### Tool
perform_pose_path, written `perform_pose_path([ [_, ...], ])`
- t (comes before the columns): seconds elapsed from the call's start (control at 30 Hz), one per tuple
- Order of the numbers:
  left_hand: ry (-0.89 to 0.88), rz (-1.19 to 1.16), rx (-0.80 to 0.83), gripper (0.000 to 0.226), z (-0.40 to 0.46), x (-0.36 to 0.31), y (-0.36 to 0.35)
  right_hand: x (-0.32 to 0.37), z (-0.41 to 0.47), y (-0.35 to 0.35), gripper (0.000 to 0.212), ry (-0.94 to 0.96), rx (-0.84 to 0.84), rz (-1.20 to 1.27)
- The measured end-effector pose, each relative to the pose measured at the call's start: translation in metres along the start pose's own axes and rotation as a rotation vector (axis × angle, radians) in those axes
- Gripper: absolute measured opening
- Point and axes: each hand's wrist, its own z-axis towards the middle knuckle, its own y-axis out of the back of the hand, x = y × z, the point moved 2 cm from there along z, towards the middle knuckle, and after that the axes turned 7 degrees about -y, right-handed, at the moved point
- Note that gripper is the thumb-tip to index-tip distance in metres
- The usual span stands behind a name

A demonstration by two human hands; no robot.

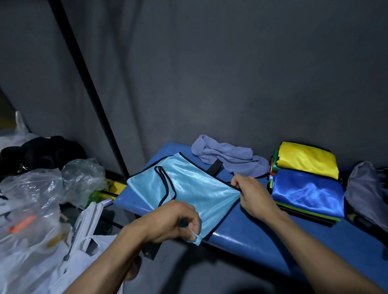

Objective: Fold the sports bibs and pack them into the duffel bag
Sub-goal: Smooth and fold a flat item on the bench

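Inspecting the head view from my remote station, I find a light blue bib (187, 186) with black trim lying spread on the blue tabletop (240, 234), its left corner reaching the tabletop's left end. The left hand (175, 221) has its fingers curled round the bib's near corner, which hangs bunched just over the tabletop's front edge. The right hand (253, 195) pinches the bib's right edge between thumb and fingers, and the fabric gathers into creases at that point. I note a stack of folded bibs (306, 183) on the tabletop just to the right of the right hand; a blue one lies at the front on top, a yellow one behind it, with green and dark edges showing beneath. A crumpled grey-blue towel (228, 156) lies behind the light blue bib, against the grey wall (213, 70). A grey fabric bag (367, 190) sits at the far right of the tabletop, beside the stack; I cannot tell whether it is the duffel bag. To the left of the tabletop, lower down, I record clear plastic bags (44, 196) and a dark bundle (41, 152) behind them.
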Motion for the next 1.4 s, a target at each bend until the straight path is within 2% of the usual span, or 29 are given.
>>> perform_pose_path([
  [0.1, -0.024, 0.025, 0.015, 0.013, 0.007, -0.003, -0.009, 0.003, 0.0, -0.003, 0.037, -0.118, -0.019, -0.139],
  [0.2, -0.021, -0.044, 0.051, 0.022, 0.013, -0.008, -0.018, 0.009, 0.002, -0.003, 0.029, -0.268, -0.027, -0.128],
  [0.27, 0.023, -0.133, -0.011, 0.025, 0.017, -0.005, -0.012, 0.014, 0.002, -0.002, 0.023, -0.306, -0.082, -0.093],
  [0.37, 0.109, -0.066, -0.324, 0.012, 0.022, 0.025, 0.01, 0.022, -0.001, -0.005, 0.027, -0.285, -0.144, -0.101],
  [0.47, 0.347, 0.098, -0.664, 0.006, 0.023, 0.066, 0.034, 0.022, 0.0, -0.011, 0.026, -0.267, -0.164, -0.111],
  [0.53, 0.528, 0.158, -0.792, 0.014, 0.019, 0.09, 0.045, 0.02, 0.003, -0.014, 0.02, -0.268, -0.174, -0.069],
  [0.6, 0.675, 0.167, -0.805, 0.031, 0.019, 0.11, 0.05, 0.02, 0.005, -0.016, 0.016, -0.257, -0.188, -0.041],
  [0.73, 0.833, 0.182, -0.692, 0.058, 0.035, 0.128, 0.048, 0.018, 0.005, -0.018, 0.014, -0.2, -0.216, 0.015],
  [0.9, 0.961, 0.269, -0.62, 0.069, 0.053, 0.127, 0.049, 0.012, 0.008, -0.022, 0.021, -0.194, -0.24, 0.042],
  [1.07, 0.961, 0.24, -0.578, 0.054, 0.059, 0.136, 0.052, 0.01, 0.007, -0.026, 0.023, -0.196, -0.218, 0.134],
  [1.17, 0.925, 0.177, -0.593, 0.033, 0.06, 0.14, 0.059, 0.009, 0.006, -0.028, 0.026, -0.203, -0.232, 0.179],
  [1.23, 0.817, 0.075, -0.677, 0.019, 0.06, 0.144, 0.061, 0.009, 0.008, -0.029, 0.025, -0.216, -0.243, 0.186],
  [1.33, 0.616, -0.048, -0.912, 0.016, 0.057, 0.147, 0.061, 0.012, 0.01, -0.029, 0.025, -0.236, -0.264, 0.141],
  [1.4, 0.55, -0.083, -1.029, 0.015, 0.056, 0.149, 0.059, 0.018, 0.013, -0.028, 0.024, -0.254, -0.261, 0.063],
])
